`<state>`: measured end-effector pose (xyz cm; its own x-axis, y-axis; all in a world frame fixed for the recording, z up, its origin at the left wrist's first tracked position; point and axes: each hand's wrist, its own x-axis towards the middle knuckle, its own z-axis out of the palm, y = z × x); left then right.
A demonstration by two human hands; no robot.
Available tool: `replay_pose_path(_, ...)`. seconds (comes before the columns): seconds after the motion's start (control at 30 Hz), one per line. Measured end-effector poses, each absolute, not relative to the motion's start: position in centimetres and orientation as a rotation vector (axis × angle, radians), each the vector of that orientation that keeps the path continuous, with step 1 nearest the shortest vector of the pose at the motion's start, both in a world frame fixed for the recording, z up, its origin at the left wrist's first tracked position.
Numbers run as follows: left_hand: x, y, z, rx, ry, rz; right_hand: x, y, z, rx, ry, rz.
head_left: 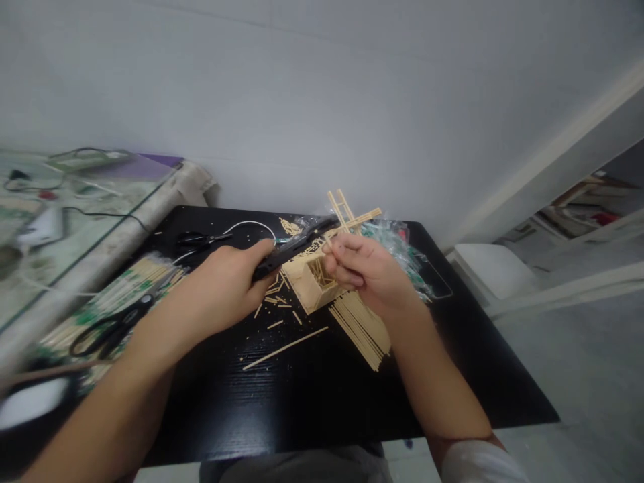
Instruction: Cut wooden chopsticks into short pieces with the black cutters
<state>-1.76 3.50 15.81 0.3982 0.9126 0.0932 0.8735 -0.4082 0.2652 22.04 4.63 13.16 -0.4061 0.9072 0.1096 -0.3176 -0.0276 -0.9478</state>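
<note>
My left hand (pixel 236 275) is closed around a black tool (pixel 296 248), by its look a glue gun, whose tip points up and to the right. My right hand (pixel 365 268) pinches a short thin wooden stick (pixel 328 243) between thumb and fingertips, close to that tip. Behind the fingers rises a model built from thin sticks, with crossed ladder-like arms (pixel 365 218). Below it a box-like wooden base (pixel 312 285) stands on the table, partly hidden by my right hand.
Flat rows of sticks (pixel 359 329), one loose stick (pixel 284 349) and cut bits lie on the black table (pixel 282 409). Scissors (pixel 121 325) rest on bagged sticks (pixel 111 295) at left. Another pair of scissors (pixel 198 238) is farther back. Plastic bags (pixel 387 235) lie at right.
</note>
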Motion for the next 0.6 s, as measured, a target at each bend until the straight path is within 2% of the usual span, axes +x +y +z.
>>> replay_pose_path(0.3, -3.5, 4.0, 13.8, 2.523, 1.726, -0.143, 21.9, 4.4, 13.2, -0.809, -1.357, 1.446)
replay_pose_path(0.5, -3.4, 3.7, 13.5, 2.568, 1.752, -0.125, 21.1, 3.9, 12.4, -1.106, -1.74, 0.902)
replay_pose_path(0.6, -3.3, 3.6, 13.5, 2.584, 1.775, -0.134, 20.7, 3.9, 12.1, -1.186, -1.909, 0.744)
